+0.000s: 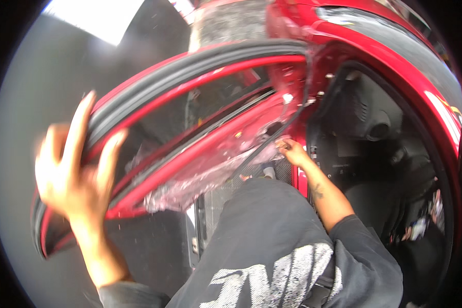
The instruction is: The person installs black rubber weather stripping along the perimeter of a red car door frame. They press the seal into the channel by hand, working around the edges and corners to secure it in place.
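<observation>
A red car door (210, 151) stands open in front of me, its inner side showing bare red metal and crumpled clear plastic film (190, 187). At the left end of the door, my left hand (74, 169) lies against the window frame with its black rubber seal (164, 72). Its fingers are stretched and apart, slightly blurred. My right hand (292, 152) is at the hinge-side lower part of the door, fingers closed by the film's edge. A small brownish bit shows at its fingertips, too small to name. Close by that hand runs a loose black strip (282, 128).
To the right is the open doorway of the red car body (426, 97), with the dark interior (374, 154) inside it. A dark grey wall or panel (25, 118) stands on the left, beyond the door. My feet (268, 172) are on the floor beneath the door.
</observation>
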A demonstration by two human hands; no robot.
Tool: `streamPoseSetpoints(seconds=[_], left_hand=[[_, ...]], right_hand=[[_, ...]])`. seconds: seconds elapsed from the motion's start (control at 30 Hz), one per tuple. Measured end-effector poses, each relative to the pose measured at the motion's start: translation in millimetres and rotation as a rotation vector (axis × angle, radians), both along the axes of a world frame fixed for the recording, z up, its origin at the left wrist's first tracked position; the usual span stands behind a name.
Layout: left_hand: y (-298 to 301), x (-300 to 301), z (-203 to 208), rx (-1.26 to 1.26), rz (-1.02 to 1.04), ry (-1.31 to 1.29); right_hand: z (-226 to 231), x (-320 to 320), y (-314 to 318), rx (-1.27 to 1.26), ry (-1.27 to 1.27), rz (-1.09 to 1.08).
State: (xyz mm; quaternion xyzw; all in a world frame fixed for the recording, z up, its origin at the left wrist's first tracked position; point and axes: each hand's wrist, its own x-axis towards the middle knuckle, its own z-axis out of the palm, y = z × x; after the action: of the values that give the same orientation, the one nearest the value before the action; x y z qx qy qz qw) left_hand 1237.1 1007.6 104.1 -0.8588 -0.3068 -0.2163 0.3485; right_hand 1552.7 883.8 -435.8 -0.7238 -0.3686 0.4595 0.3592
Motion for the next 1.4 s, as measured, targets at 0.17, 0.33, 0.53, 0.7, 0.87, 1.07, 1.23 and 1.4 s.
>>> streamPoseSetpoints(seconds=[0.17, 0.33, 0.53, 0.7, 0.87, 1.07, 1.23, 1.4], left_hand=[[-4.5, -27.5, -5.2, 0.198, 0.076, 0.108], [39.6, -35.9, -33.9, 0.388, -0.547, -0.074], [-35.5, -188.5, -92.4, -0.071, -0.526, -0.484], [-118.3, -351.6, -217.5, -0.411, 0.34, -1.346], [-156.5, -455.9, -280.2, -0.426, 0.526, -1.865], [-156.9, -571.2, -282.2, -0.505, 0.416, -1.912], [-181.3, -652.3, -300.5, -0.765, 0.516, -1.656], [-279.4, -664.8, -444.8, -1.145, 0.895, -1.614]], right_hand=[[30.7, -44.1, -5.4, -0.113, -0.138, 0.265], [10.5, -48.7, -34.8, -0.233, -0.149, 0.347], [-68.1, -13.1, -96.8, -0.447, -0.353, 0.522], [-14.5, -63.0, -85.6, -0.447, -0.185, 0.556], [75.7, -151.9, -16.9, -0.168, -0.184, 0.592], [95.4, -289.4, 57.2, 0.079, -0.552, 0.77], [66.6, -446.9, 40.3, -0.108, -0.446, 0.975], [61.6, -537.9, 30.6, -0.235, -0.553, 1.307]])
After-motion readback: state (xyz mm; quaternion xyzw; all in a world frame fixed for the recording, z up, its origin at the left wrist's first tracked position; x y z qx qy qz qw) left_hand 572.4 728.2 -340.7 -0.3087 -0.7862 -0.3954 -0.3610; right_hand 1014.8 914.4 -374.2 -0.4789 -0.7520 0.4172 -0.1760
